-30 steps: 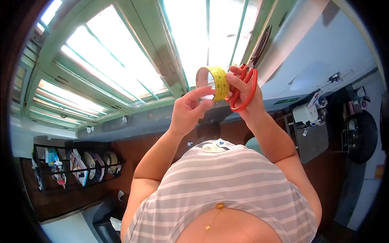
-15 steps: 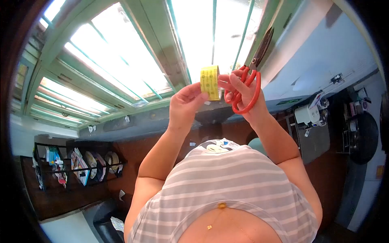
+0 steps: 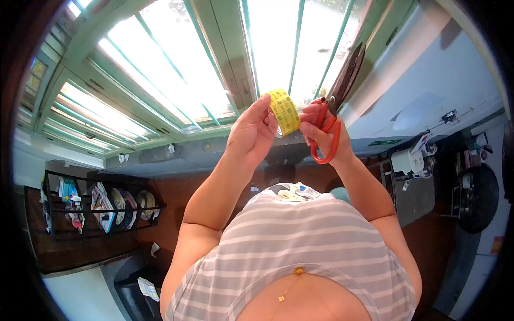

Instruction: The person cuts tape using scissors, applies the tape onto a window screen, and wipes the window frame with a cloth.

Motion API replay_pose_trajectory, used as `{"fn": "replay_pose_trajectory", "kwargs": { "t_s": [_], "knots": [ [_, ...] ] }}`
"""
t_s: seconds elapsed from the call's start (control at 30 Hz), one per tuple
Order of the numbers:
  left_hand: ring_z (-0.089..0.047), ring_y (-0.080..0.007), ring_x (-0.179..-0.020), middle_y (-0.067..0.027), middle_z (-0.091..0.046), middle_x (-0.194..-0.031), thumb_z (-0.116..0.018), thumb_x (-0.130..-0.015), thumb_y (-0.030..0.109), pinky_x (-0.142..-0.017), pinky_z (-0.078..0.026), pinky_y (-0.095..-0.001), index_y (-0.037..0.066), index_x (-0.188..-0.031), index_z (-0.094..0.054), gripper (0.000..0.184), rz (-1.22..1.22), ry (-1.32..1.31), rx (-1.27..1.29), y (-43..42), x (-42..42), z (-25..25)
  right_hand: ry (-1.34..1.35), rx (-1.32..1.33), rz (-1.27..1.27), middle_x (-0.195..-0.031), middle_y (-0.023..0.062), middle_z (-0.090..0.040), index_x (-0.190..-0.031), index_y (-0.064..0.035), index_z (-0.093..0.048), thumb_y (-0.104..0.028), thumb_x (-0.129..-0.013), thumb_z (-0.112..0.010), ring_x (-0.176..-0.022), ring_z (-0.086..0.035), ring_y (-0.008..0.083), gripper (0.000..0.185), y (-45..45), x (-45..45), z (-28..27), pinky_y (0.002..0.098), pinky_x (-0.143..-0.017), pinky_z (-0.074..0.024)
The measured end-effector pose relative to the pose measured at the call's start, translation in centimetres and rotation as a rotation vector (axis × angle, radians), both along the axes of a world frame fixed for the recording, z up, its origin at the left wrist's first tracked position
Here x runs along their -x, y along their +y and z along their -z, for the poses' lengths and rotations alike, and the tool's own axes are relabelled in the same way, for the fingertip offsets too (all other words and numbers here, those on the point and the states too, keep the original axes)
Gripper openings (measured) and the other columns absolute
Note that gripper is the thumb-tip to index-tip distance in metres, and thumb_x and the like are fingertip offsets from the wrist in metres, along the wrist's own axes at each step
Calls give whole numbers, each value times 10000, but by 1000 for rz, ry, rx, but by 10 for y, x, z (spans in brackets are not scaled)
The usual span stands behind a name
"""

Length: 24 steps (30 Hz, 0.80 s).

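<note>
- The left hand is clamped on the yellow patterned band, its fingers at the band's left side.
- The band is held up in the air in front of the barred window; it curves, and a little of its pale inner side shows at the lower end.
- The right hand is closed around the red handles of the scissors, with fingertips near the band's right edge; whether they touch it, I cannot tell.
- The dark blades point up and to the right, beside the green window frame; how far apart they stand is hard to tell.
- Below the hands is a grey and white striped shirt.
- To the left, a black rack holds books and rounded items.
- To the right, a white appliance sits at the far end of a grey table.
</note>
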<state>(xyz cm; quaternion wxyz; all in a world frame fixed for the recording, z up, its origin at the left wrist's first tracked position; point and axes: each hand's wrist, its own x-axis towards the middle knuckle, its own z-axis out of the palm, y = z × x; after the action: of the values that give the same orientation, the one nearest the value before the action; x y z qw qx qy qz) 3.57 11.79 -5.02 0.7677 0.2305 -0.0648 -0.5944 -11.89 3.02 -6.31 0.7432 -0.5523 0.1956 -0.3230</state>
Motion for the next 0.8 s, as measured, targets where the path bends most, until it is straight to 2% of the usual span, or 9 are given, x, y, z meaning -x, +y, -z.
{"fn": "replay_pose_trajectory", "kwargs": {
  "t_s": [0.07,0.17,0.27,0.37,0.47,0.57,0.67,0.77,0.8],
  "knots": [
    [-569,-75,-755,-44,-585,-868,-547,-867,121,-646,-499,-166,32,-993,-532,155,8,20,34,-1,2,6,-47,45,3,-798,19,-592,-959,-68,-547,-41,-762,-653,-566,-517,67,225,1,-2,-3,193,-487,-423],
    [-573,-91,-797,-44,-586,-886,-569,-853,120,-686,-494,-194,24,-1059,-507,235,-9,-71,-4,0,11,0,-155,-107,58,-764,38,-595,-961,-68,-539,6,-755,-639,-535,-526,76,241,0,-3,-5,178,-459,-430],
    [-574,-112,-837,-60,-594,-941,-604,-828,116,-738,-477,-224,11,-1141,-461,360,-18,-308,-77,3,21,-6,-105,-173,179,-771,41,-599,-965,-60,-508,-13,-737,-647,-487,-518,97,272,4,1,-15,191,-414,-400],
    [-571,-125,-865,-76,-605,-972,-634,-807,114,-773,-460,-241,-18,-1138,-487,386,1,-481,-44,6,25,0,-157,-277,176,-729,62,-593,-984,-45,-494,-10,-725,-661,-441,-516,130,310,4,3,-18,218,-387,-407],
    [-571,-121,-889,-85,-614,-992,-638,-799,93,-786,-456,-232,-41,-1102,-532,348,6,-582,-13,7,25,9,-231,-401,186,-746,80,-591,-1000,-32,-481,-11,-717,-670,-459,-529,147,341,6,3,-22,232,-393,-423],
    [-579,-122,-889,-91,-617,-1003,-627,-801,70,-786,-457,-227,-51,-1084,-558,316,-30,-742,14,15,35,-6,-239,-457,213,-761,91,-589,-1006,-23,-477,-9,-713,-674,-475,-537,156,353,6,2,-29,238,-391,-428],
    [-580,-124,-848,-118,-612,-985,-594,-829,94,-731,-474,-232,-63,-1106,-538,323,-82,-929,-9,14,36,3,-214,-527,244,-790,94,-587,-1008,-12,-475,-24,-720,-676,-521,-549,148,352,7,4,-35,244,-401,-434],
    [-605,-153,-863,-125,-611,-1009,-595,-820,71,-780,-491,-257,-62,-1087,-547,302,-109,-876,-136,12,35,-4,-62,-347,157,-812,73,-585,-1020,-12,-472,-46,-721,-683,-562,-549,124,368,6,12,-37,228,-433,-434],
    [-608,-161,-865,-125,-610,-1004,-588,-826,79,-782,-496,-265,-60,-1086,-542,299,-101,-735,-112,9,34,-5,-34,-302,140,-814,64,-584,-1019,-16,-476,-54,-719,-689,-569,-546,114,370,6,13,-35,219,-443,-433]
  ]
}}
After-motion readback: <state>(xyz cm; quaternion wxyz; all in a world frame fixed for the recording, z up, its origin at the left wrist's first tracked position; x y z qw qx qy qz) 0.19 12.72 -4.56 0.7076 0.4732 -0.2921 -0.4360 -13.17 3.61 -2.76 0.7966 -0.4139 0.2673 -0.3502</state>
